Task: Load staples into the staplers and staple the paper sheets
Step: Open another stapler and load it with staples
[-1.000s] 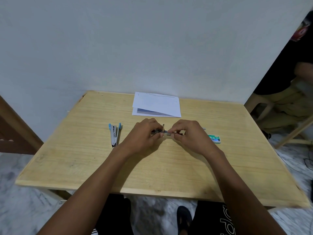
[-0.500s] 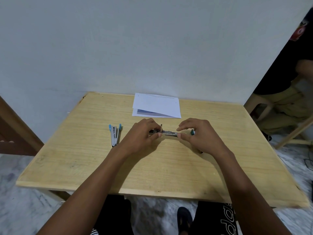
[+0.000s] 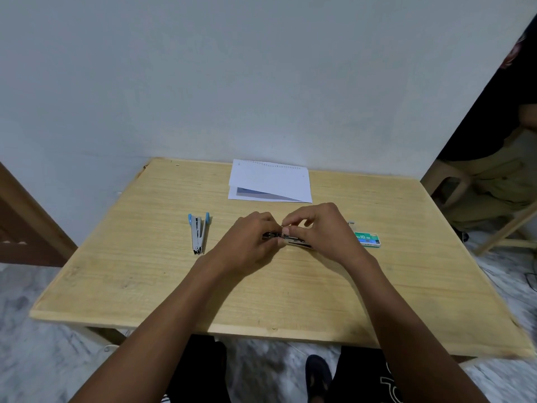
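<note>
A small dark and silver stapler lies at the middle of the wooden table, mostly hidden by my hands. My left hand grips its left end. My right hand rests over its right part, thumb and forefinger pinched together above the open magazine; whether they hold staples I cannot tell. A second stapler, silver with light blue ends, lies apart to the left. The green staple box sits just right of my right hand. White paper sheets lie at the table's far edge.
A white wall rises right behind the table. A person in dark clothes sits on a chair at the far right. A brown door stands at the left. My legs and a foot show under the table's near edge.
My right hand went right toward the staple box, then came back over the stapler with fingers pinched. The green box is in view again. My left hand kept hold of the stapler.
</note>
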